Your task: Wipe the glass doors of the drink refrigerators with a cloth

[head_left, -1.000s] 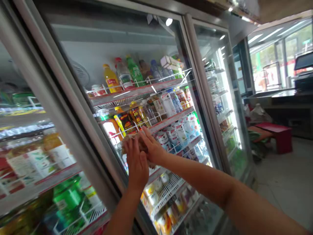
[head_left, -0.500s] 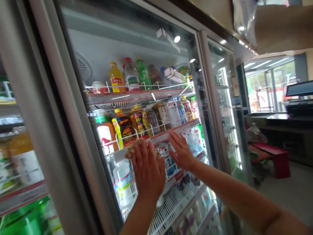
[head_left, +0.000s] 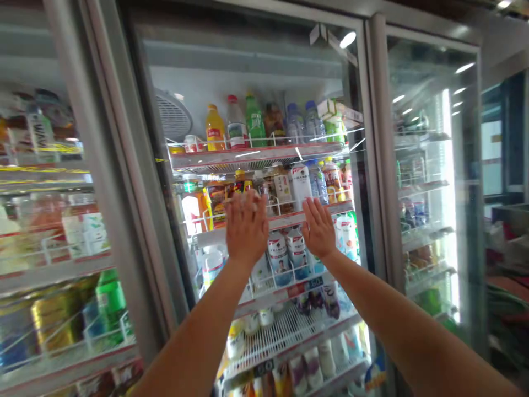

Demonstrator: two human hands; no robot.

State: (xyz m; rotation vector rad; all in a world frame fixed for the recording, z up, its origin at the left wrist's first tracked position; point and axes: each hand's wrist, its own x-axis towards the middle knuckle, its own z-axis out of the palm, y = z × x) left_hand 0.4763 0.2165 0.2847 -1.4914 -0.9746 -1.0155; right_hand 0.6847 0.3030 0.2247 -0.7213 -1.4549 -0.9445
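My left hand [head_left: 247, 229] lies flat against the glass door [head_left: 248, 71] of a drinks fridge, fingers stretched upward. A crumpled beige cloth [head_left: 253, 198] shows at its fingertips, pressed to the glass; most of it is hidden behind the hand. To the right, my right hand [head_left: 320, 229] is held palm toward the same glass with fingers extended, and no object shows in it. Behind the glass, near the hands, are a white carton-like drink [head_left: 301, 184] and white-and-blue cans [head_left: 279, 256] on wire-fronted shelves.
Bottles, including a green one [head_left: 255, 118], line the top shelf. Thick metal door frames [head_left: 379, 138] stand on both sides. Another glass-fronted fridge section [head_left: 425, 182] is at the right, and stocked shelves [head_left: 53, 264] show at the left.
My view has turned to face the door more squarely. The left hand has moved up the glass with the cloth. The forearm-like shape at top right has left the view.
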